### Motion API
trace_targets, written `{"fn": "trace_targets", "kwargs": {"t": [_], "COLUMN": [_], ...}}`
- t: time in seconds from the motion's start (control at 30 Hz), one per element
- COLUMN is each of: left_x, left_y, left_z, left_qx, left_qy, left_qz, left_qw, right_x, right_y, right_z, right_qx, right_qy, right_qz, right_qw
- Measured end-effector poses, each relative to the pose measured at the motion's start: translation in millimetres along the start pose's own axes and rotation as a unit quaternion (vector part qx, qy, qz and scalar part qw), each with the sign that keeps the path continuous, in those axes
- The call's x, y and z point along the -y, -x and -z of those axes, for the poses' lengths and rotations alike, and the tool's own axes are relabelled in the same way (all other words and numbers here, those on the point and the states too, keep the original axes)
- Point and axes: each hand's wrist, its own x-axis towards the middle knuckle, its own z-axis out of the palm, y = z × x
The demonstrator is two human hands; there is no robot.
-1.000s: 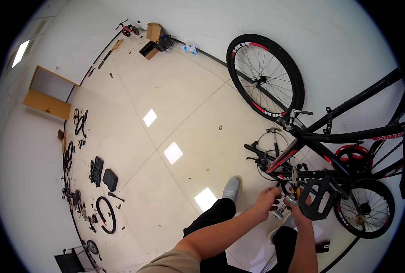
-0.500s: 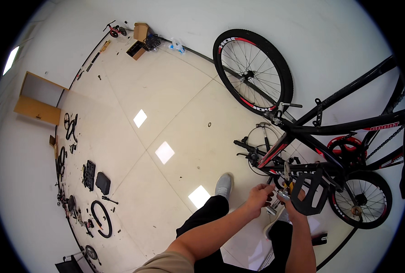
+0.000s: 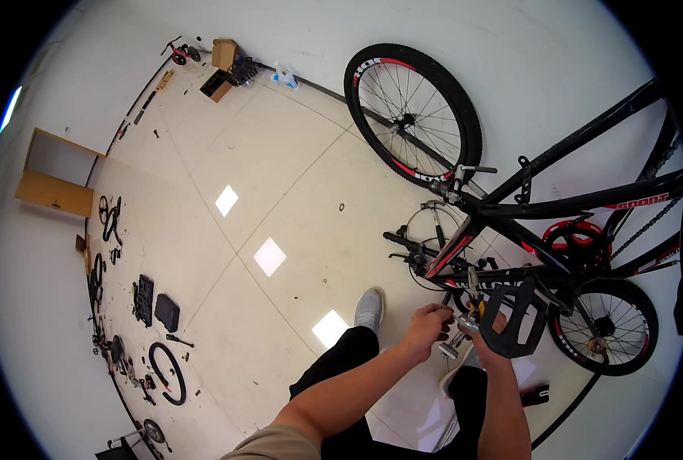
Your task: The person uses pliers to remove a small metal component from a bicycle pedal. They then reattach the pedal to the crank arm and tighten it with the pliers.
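My left hand (image 3: 426,331) is closed, thumb and fingertips pinched together at the left end of a short silver metal cylinder (image 3: 468,323). Whether anything small sits in that pinch is too fine to see. My right hand (image 3: 495,342) is wrapped round yellow-handled pliers (image 3: 473,284), whose silver jaws point up and away from me. The cylinder lies against this hand too. A black bicycle pedal (image 3: 512,343) covers much of its fingers. Just below the cylinder is a T-shaped silver metal piece (image 3: 449,350); I cannot tell what bears it.
A black and red bicycle frame (image 3: 541,207) leans at the right, by a front wheel (image 3: 414,115) against the wall and a smaller wheel (image 3: 604,328). Left on the floor lie a loose tyre (image 3: 179,383), a black case (image 3: 167,310) and several bike parts. Cardboard box (image 3: 224,54) stands far off.
The whole view has shifted slightly, so everything sits a little further left and up. The pliers' jaws show more plainly now. Both hands remain close together by the pedal.
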Motion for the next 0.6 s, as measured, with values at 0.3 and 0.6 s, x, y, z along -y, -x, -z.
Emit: {"fn": "trace_targets", "kwargs": {"t": [0.3, 0.6], "left_x": [-8.7, -7.9], "left_y": [6.8, 4.2], "left_z": [-2.5, -3.8], "left_qx": [-0.033, -0.016], "left_qy": [-0.013, 0.007], "left_qz": [0.039, 0.029], "left_qw": [0.999, 0.999], "right_x": [2.3, 20.6], "right_y": [3.4, 11.2], "right_z": [-2.1, -8.2], "right_qx": [0.002, -0.004], "right_qy": [0.012, -0.012], "right_qz": [0.009, -0.004], "right_qw": [1.0, 1.0]}}
